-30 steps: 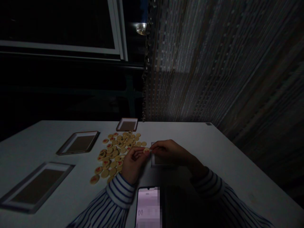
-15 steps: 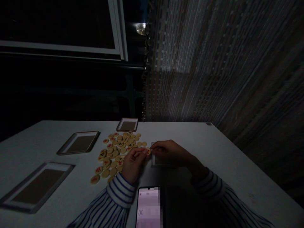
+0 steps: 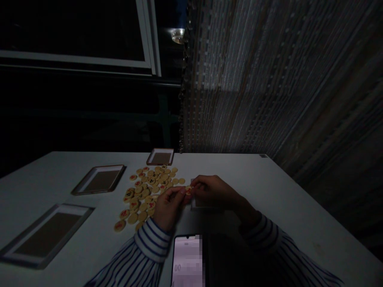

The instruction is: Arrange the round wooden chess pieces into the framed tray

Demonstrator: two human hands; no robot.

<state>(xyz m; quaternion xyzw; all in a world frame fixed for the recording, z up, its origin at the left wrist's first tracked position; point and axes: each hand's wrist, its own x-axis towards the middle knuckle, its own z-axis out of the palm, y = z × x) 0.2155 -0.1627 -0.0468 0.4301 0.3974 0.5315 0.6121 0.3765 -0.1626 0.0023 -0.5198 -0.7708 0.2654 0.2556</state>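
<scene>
A round wooden Chinese chess piece (image 3: 188,191) with a red character is held up between both hands. My left hand (image 3: 168,205) pinches it from the left with thumb and forefinger. From the right, the curled, closed fingertips of my right hand (image 3: 214,191) meet the edge of the same piece. A loose pile of such pieces (image 3: 143,207) lies left of and behind my left hand, some with red or black characters up, some blank. Below my right hand sits a shallow framed tray (image 3: 206,208), largely covered by that hand and forearm.
Three more shallow trays stand at the back (image 3: 160,164), the left (image 3: 78,193) and the front left (image 3: 42,261) of the white table (image 3: 260,179). A lit phone (image 3: 187,255) lies between my forearms. A bead-like curtain (image 3: 239,79) hangs behind the table's right side.
The piece has turned slightly between the fingers and moved a touch to the right. Both hands stay almost in place, and the pile and trays look the same.
</scene>
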